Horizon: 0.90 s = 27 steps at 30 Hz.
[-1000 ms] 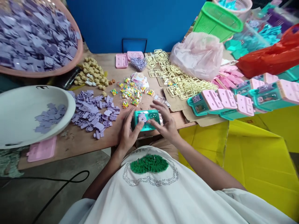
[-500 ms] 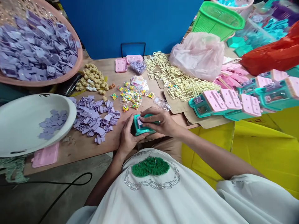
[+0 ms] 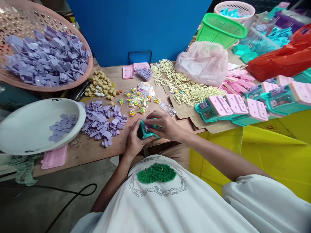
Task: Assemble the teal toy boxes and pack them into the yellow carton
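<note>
At the table's front edge, my left hand (image 3: pixel 135 139) is wrapped round the left side of a teal plastic toy case (image 3: pixel 147 134), thumb along its near edge. My right hand (image 3: pixel 165 127) reaches over the case from the right, its fingers closed on a small purple plastic piece (image 3: pixel 147 126) at the case's top. The fingers hide much of both, so I cannot tell whether the piece is seated. Left of my hands lies a pile of loose purple pieces (image 3: pixel 103 121). Beyond them are small bags of colourful bits (image 3: pixel 137 103).
A white basin (image 3: pixel 21 129) and a pink basket (image 3: pixel 84 69) of purple parts stand at left. Yellow part frames (image 3: pixel 189 92) lie at the back beside a plastic bag (image 3: pixel 202 63). Teal-and-pink toy cases (image 3: pixel 239 105) stand at right above yellow boxes (image 3: pixel 267 152).
The view has shifted slightly. The purple piece has tilted in my right fingers at the top of the teal case. My left hand keeps its hold.
</note>
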Motion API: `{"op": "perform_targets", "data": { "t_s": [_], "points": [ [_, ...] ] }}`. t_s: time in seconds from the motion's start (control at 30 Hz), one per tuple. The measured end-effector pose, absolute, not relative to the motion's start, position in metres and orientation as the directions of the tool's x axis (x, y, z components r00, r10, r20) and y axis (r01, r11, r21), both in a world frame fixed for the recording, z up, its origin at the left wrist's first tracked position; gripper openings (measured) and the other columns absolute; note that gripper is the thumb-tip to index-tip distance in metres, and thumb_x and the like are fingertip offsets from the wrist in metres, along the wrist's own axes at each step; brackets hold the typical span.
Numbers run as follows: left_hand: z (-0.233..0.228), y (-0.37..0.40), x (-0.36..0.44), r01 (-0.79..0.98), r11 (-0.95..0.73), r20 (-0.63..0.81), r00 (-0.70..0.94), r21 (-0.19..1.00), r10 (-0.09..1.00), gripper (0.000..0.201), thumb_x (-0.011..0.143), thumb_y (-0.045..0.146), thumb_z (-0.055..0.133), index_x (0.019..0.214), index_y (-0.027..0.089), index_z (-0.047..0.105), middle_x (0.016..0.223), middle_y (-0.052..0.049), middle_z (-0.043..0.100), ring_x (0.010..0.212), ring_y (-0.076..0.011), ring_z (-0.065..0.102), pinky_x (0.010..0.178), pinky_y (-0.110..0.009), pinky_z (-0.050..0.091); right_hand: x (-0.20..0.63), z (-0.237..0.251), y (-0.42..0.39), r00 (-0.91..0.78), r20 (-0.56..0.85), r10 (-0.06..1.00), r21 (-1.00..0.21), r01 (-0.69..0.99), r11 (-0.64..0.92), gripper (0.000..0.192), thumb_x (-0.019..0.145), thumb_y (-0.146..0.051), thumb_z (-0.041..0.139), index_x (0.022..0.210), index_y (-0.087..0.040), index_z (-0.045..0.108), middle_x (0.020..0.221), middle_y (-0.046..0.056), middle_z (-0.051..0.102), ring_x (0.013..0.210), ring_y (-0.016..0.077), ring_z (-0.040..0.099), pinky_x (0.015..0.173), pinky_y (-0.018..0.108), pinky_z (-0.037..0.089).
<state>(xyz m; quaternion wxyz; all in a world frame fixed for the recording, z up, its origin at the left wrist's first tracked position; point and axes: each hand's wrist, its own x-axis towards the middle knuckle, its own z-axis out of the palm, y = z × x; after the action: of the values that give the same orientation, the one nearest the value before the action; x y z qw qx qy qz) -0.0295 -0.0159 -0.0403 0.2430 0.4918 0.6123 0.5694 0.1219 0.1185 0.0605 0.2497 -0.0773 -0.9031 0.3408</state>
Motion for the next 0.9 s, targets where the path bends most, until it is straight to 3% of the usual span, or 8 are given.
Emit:
{"op": "perform_targets", "data": {
  "t_s": [0.17, 0.23, 0.37, 0.5, 0.6, 0.73, 0.83, 0.9],
  "points": [
    [-0.037, -0.016, -0.028, 0.332, -0.137, 0.272, -0.404, 0.933, 0.874, 0.097, 0.073, 0.064, 0.093, 0.152, 0.022, 0.056, 0.147, -0.018, 0.066, 0.142, -0.0373, 0.061, 0.122, -0.051, 0.049, 0.128, 0.071, 0.115, -0.476, 0.418, 0.774, -0.892, -0.052, 0.450, 0.038, 0.096, -0.055, 0.077, 0.124, -0.030, 0.084, 0.124, 0.009, 0.077, 0.108, 0.0255, 0.074, 0.090, 0.042, 0.066],
    [-0.032, -0.017, -0.029, 0.290, -0.153, 0.263, -0.390, 0.945, 0.883, 0.096, 0.074, 0.064, 0.092, 0.153, 0.022, 0.056, 0.148, -0.018, 0.064, 0.141, -0.0367, 0.062, 0.120, -0.051, 0.051, 0.130, 0.071, 0.115, -0.421, 0.338, 0.842, -0.939, -0.086, 0.334, 0.043, 0.088, -0.061, 0.083, 0.121, -0.033, 0.085, 0.124, 0.007, 0.078, 0.107, 0.0256, 0.073, 0.088, 0.043, 0.067],
    [-0.008, -0.019, -0.035, 0.246, -0.214, 0.302, -0.409, 0.945, 0.861, 0.083, 0.080, 0.062, 0.089, 0.148, 0.021, 0.062, 0.147, -0.018, 0.063, 0.139, -0.0345, 0.063, 0.114, -0.046, 0.057, 0.129, 0.056, 0.109, -0.440, 0.243, 0.864, -0.970, -0.083, 0.230, 0.049, 0.083, -0.070, 0.084, 0.114, -0.032, 0.087, 0.124, 0.008, 0.080, 0.117, 0.0275, 0.072, 0.095, 0.045, 0.066],
    [0.021, -0.012, -0.046, 0.329, -0.217, 0.327, -0.327, 0.919, 0.887, 0.038, 0.090, 0.050, 0.084, 0.116, 0.023, 0.081, 0.128, -0.012, 0.068, 0.121, -0.0268, 0.070, 0.097, -0.037, 0.065, 0.122, 0.039, 0.101, -0.387, 0.289, 0.876, -0.957, -0.083, 0.279, 0.047, 0.092, -0.066, 0.077, 0.121, -0.030, 0.085, 0.128, 0.009, 0.078, 0.125, 0.0268, 0.071, 0.104, 0.043, 0.062],
    [0.031, 0.000, -0.053, 0.407, -0.222, 0.353, -0.280, 0.886, 0.893, 0.025, 0.088, 0.044, 0.086, 0.101, 0.023, 0.085, 0.112, -0.009, 0.069, 0.109, -0.0244, 0.072, 0.090, -0.036, 0.065, 0.118, 0.033, 0.099, -0.394, 0.286, 0.873, -0.957, -0.067, 0.283, 0.046, 0.092, -0.063, 0.078, 0.123, -0.029, 0.084, 0.127, 0.009, 0.080, 0.122, 0.0273, 0.073, 0.106, 0.045, 0.062],
    [0.024, 0.004, -0.055, 0.382, -0.216, 0.338, -0.291, 0.899, 0.895, 0.028, 0.087, 0.049, 0.087, 0.096, 0.023, 0.085, 0.111, -0.009, 0.070, 0.108, -0.0242, 0.072, 0.094, -0.037, 0.064, 0.117, 0.032, 0.099, -0.393, 0.234, 0.889, -0.972, -0.088, 0.217, 0.049, 0.086, -0.064, 0.083, 0.120, -0.028, 0.086, 0.125, 0.008, 0.082, 0.118, 0.0294, 0.076, 0.110, 0.050, 0.061],
    [0.007, -0.007, -0.050, 0.215, -0.239, 0.297, -0.303, 0.947, 0.906, 0.051, 0.090, 0.056, 0.083, 0.130, 0.025, 0.075, 0.135, -0.013, 0.068, 0.127, -0.0278, 0.070, 0.105, -0.039, 0.062, 0.120, 0.036, 0.102, -0.446, 0.280, 0.850, -0.960, -0.113, 0.257, 0.043, 0.088, -0.062, 0.083, 0.115, -0.029, 0.087, 0.120, 0.008, 0.084, 0.114, 0.0291, 0.078, 0.107, 0.050, 0.062],
    [-0.008, -0.016, -0.044, 0.186, -0.234, 0.282, -0.306, 0.954, 0.909, 0.081, 0.087, 0.059, 0.085, 0.155, 0.028, 0.054, 0.153, -0.017, 0.060, 0.141, -0.0317, 0.063, 0.113, -0.042, 0.058, 0.122, 0.038, 0.104, -0.519, 0.331, 0.788, -0.940, -0.107, 0.324, 0.038, 0.090, -0.060, 0.081, 0.113, -0.030, 0.088, 0.118, 0.008, 0.084, 0.111, 0.0285, 0.079, 0.105, 0.048, 0.063]
  ]
}}
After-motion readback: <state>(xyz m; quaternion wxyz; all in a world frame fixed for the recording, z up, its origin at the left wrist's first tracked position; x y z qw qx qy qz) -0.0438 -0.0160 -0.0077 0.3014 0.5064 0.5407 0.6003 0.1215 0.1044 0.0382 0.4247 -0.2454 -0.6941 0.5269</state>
